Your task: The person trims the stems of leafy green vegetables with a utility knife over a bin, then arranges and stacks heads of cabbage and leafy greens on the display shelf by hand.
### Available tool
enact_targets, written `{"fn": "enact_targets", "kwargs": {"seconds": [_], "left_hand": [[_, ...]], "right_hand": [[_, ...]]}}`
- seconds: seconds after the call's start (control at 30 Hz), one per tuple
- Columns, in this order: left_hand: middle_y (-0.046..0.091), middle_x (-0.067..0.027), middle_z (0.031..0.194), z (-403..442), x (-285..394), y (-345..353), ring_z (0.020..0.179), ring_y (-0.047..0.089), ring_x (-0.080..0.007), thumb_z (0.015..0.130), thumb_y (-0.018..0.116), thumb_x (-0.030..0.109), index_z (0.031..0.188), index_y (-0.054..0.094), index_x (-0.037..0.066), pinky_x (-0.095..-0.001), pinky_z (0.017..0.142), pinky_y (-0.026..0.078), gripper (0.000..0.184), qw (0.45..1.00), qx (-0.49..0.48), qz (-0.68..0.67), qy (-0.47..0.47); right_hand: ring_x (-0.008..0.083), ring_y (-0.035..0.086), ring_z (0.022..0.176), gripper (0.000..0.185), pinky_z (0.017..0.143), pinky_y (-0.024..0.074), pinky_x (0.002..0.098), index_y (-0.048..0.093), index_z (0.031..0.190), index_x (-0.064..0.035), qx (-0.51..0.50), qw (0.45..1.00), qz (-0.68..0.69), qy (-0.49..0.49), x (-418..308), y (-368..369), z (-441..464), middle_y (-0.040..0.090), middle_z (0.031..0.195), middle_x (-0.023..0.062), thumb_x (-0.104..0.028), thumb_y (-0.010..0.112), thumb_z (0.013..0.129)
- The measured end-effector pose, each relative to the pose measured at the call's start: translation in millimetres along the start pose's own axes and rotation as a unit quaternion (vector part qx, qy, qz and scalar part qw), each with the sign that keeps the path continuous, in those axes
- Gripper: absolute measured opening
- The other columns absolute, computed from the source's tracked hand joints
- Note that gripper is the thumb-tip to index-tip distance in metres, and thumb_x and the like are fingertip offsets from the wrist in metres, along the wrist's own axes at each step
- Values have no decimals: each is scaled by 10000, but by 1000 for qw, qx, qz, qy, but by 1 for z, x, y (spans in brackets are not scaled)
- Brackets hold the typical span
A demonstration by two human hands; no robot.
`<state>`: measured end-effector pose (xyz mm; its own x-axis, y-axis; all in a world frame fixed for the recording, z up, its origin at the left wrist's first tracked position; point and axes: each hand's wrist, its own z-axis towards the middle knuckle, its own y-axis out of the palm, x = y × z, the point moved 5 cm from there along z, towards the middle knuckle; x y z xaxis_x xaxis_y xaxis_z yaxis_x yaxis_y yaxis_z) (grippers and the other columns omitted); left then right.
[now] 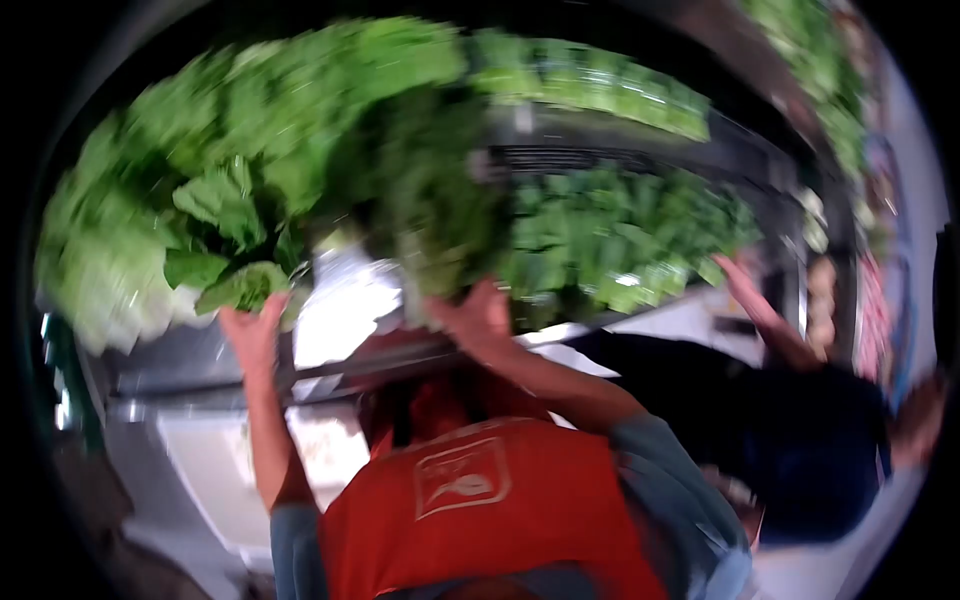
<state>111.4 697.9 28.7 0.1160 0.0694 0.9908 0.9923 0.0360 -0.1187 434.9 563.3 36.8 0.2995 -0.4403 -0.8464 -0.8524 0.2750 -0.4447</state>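
My left hand is closed around the lower end of a dark-leaved bunch of greens, in front of the pale lettuce. To its right, my right hand grips the base of a larger, dark green leafy bunch, which is smeared by motion. Between the two hands a shiny, bright surface shows, perhaps plastic or metal. The exact kind of both bunches is too blurred to name.
Packed green vegetables fill the shelf at right, with more wrapped greens above. A metal rail runs along the display's front. At right, a person in dark clothes reaches in with one hand. White container below left.
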Motion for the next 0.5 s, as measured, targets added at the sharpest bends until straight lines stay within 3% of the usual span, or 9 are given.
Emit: {"fn": "enact_targets", "kwargs": {"seconds": [0.07,0.1,0.13,0.17,0.3,0.4,0.43,0.5], "left_hand": [[575,-153,1300,17,-10,27,1109,605,-217,795,838,57,1394,443,-63,-315,951,513,728,989,-56,67,118],[539,-170,1349,20,-7,33,1152,586,-226,801,833,46,1449,376,-58,-326,975,506,799,991,-68,47,101],[502,-187,1398,20,-8,32,1194,566,-235,807,828,34,1504,310,-53,-338,1000,499,873,994,-72,34,78],[483,-187,1425,22,-15,30,1209,558,-236,813,818,15,1540,245,-41,-340,1025,485,927,996,-86,-8,39],[503,-175,1402,27,-3,23,1197,566,-240,820,818,33,1511,283,-42,-356,1035,483,877,996,-85,18,25],[562,-176,1343,21,4,34,1188,573,-234,823,828,74,1451,391,-30,-361,1024,489,772,996,-89,13,-23],[590,-179,1305,21,11,39,1189,579,-232,827,836,134,1413,438,-28,-368,1021,487,727,989,-126,74,-27],[626,-183,1252,0,37,45,1198,586,-237,823,841,303,1384,490,-32,-389,1026,475,742,978,-133,90,-131]], "right_hand": [[297,635,1095,834,932,532,419,421,1345,63,11,994,86,-73,-24,-9,-7,634,1203,217,-301,864,740],[281,636,1046,752,895,544,406,453,1331,25,52,973,107,-199,-33,-8,-11,638,1167,171,-246,843,747],[261,623,1020,683,894,530,401,490,1318,-10,-81,958,271,-48,-61,-12,-23,629,1149,145,-207,824,755],[252,616,1028,659,906,517,402,502,1315,-16,-65,965,233,-100,-62,-13,-25,623,1152,140,-199,816,765],[248,585,1086,610,956,474,410,519,1304,-35,-14,958,90,-272,-60,6,-14,600,1171,139,-196,801,787],[248,564,1119,592,973,461,416,525,1286,-40,-9,967,148,-208,-48,36,3,588,1200,132,-201,805,789],[248,547,1150,586,988,450,425,521,1284,-44,-18,956,176,-236,-40,46,14,577,1238,124,-192,804,793],[208,633,1026,460,891,504,385,604,1219,-25,-39,980,124,-154,-25,60,26,670,1133,93,-176,786,824]]}}
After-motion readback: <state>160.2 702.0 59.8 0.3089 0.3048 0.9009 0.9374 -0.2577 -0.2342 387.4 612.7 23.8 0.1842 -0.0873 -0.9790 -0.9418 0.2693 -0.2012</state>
